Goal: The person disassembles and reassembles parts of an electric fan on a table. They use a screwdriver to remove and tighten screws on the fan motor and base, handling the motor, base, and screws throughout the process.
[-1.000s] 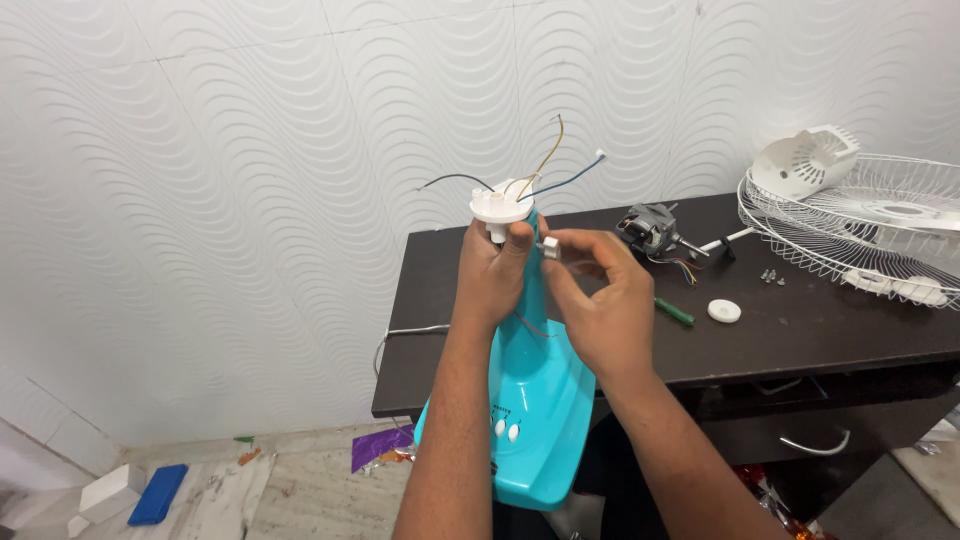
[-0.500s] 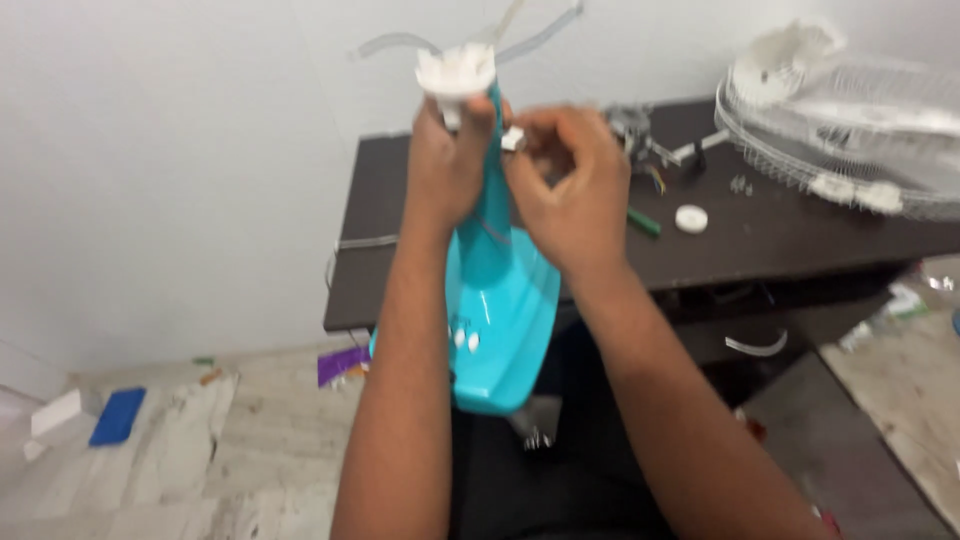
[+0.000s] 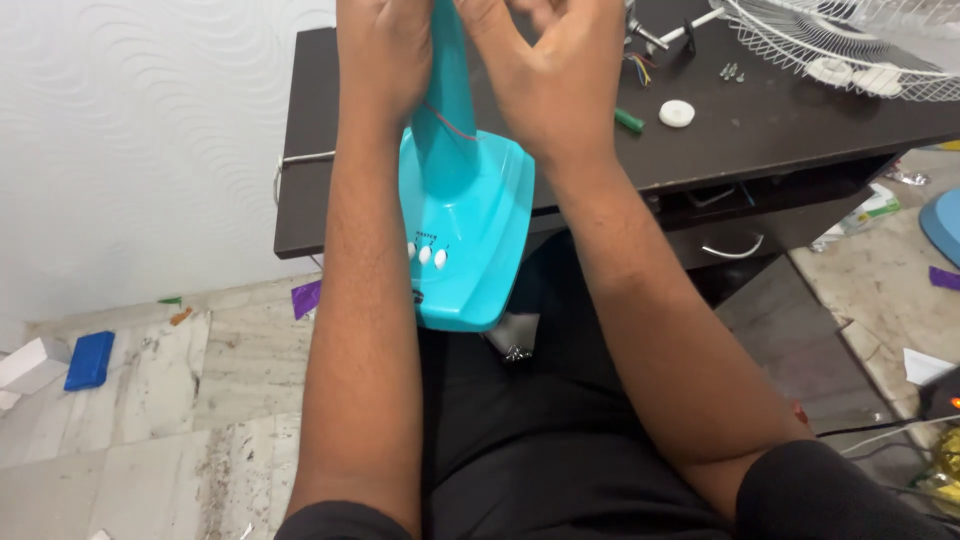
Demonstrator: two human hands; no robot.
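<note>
A turquoise fan stand (image 3: 465,220) with three white buttons stands upright on my lap, its neck rising between my hands. A thin red wire runs down the neck. My left hand (image 3: 385,60) is wrapped around the left side of the neck. My right hand (image 3: 550,80) is curled against the neck's right side. Both hands' fingertips and the top of the stand are cut off by the upper edge of the view, so what the right fingers pinch is hidden.
A dark desk (image 3: 300,150) stands behind the stand, against a white textured wall. On it lie a white wire fan guard (image 3: 850,50), a white round cap (image 3: 677,113), a green-handled tool (image 3: 628,120) and small screws (image 3: 730,70). A blue block (image 3: 90,360) lies on the floor at left.
The view has tilted down and closed in. My hands and the stand's neck now sit at the top edge. The white top piece with its wires has left the view.
</note>
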